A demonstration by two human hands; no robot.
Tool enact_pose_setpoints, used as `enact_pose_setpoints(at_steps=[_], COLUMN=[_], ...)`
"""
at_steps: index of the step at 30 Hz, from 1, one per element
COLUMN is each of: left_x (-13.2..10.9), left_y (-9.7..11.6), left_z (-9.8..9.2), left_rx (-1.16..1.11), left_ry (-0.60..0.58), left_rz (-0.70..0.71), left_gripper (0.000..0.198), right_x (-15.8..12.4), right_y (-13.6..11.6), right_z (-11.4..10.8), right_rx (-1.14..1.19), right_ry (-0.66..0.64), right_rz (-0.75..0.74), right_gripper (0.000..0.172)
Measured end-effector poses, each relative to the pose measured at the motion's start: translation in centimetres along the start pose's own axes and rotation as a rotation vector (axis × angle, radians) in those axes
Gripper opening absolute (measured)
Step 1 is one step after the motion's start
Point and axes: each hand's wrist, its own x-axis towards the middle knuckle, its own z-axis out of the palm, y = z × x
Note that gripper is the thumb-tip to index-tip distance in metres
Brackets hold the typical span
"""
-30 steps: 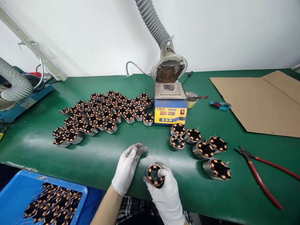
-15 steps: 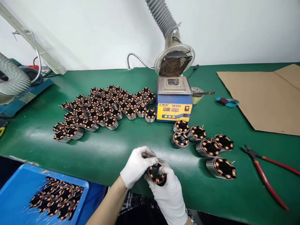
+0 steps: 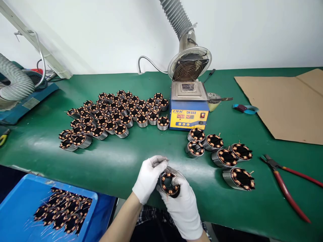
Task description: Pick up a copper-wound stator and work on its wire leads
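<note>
Left hand (image 3: 149, 178) has closed in onto the stator (image 3: 169, 184).
Right hand (image 3: 183, 205) cups it, steadying; left fingertips pinch its top wires.

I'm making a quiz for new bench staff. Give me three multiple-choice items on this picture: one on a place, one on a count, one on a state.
1. Where do the red-handled pliers lie?
A. in the blue bin
B. on the green mat, right of the small stator group
C. on the cardboard

2. How many stators are in the small group right of the solder pot?
A. two
B. six
C. ten

3. How is the stator nearest the person held?
A. lying free on the mat
B. gripped in the right hand, left hand fingers at its top
C. resting on the solder pot

Answers: 1 B, the pliers lie at the mat's right edge. 2 B, six can be counted. 3 B, both gloved hands meet on it.
</note>
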Motion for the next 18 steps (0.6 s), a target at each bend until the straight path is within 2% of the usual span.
enact_pose_setpoints(at_steps=[3,7,9,11,14,18], left_x=[-0.2,-0.3,-0.3,-0.3,-0.3,-0.1], left_y=[0.0,0.7,0.8,0.6,0.0,-0.7], left_z=[-0.9,-1.6,-1.4,-1.0,-0.3,0.0], left_rx=[-0.059,0.008,0.043,0.0,-0.089,-0.096], left_ry=[0.018,-0.146,-0.174,-0.096,0.039,0.111], left_rz=[0.008,-0.042,-0.07,-0.073,-0.071,-0.03], left_gripper=[0.032,0.032,0.025,0.017,0.017,0.017], right_x=[0.0,0.1,0.2,0.3,0.4,0.3], right_y=[0.0,-0.1,-0.2,-0.2,-0.2,-0.2], right_z=[0.1,0.1,0.1,0.0,0.0,0.0], right_rx=[0.014,0.003,0.028,0.036,0.032,0.025], right_ry=[0.009,0.033,0.027,0.026,0.008,0.013], right_rz=[0.006,-0.004,-0.001,0.001,0.012,0.008], right_gripper=[0.021,0.02,0.018,0.019,0.022,0.02])
